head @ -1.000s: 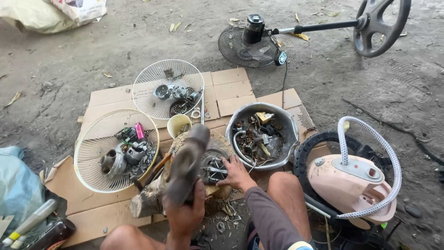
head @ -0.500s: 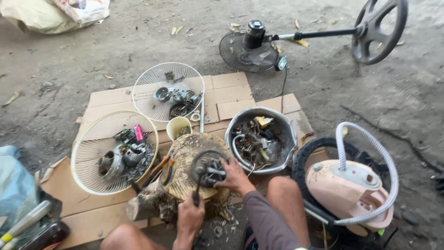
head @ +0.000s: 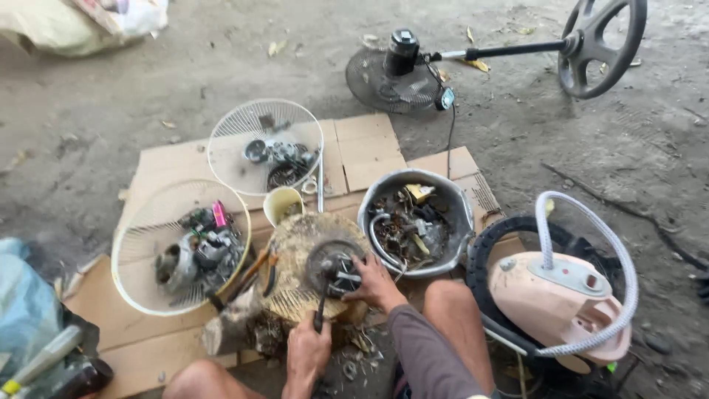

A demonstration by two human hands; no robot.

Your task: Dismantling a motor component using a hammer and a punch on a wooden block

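My left hand (head: pixel 307 353) grips the dark handle of a tool (head: pixel 320 316), likely a hammer, whose upper end rests against a small motor part (head: pixel 332 264). That part sits on a round wooden stump (head: pixel 299 258) in front of my knees. My right hand (head: pixel 374 283) steadies the motor part from the right, fingers on its metal shaft. My bare knees show at the bottom edge.
Two white fan grilles (head: pixel 151 229) (head: pixel 244 133) hold scrap parts on flattened cardboard (head: pixel 369 148). A metal basin (head: pixel 454 203) of scrap, a yellow cup (head: pixel 283 203), a pink appliance (head: pixel 561 295), a dismantled stand fan (head: pixel 402 70) and pliers (head: pixel 258 270) surround me. Dirt ground lies beyond.
My left hand had the tool raised in front of the camera; it has come down so the tool's head now rests on the motor part. My right hand stayed on the part.
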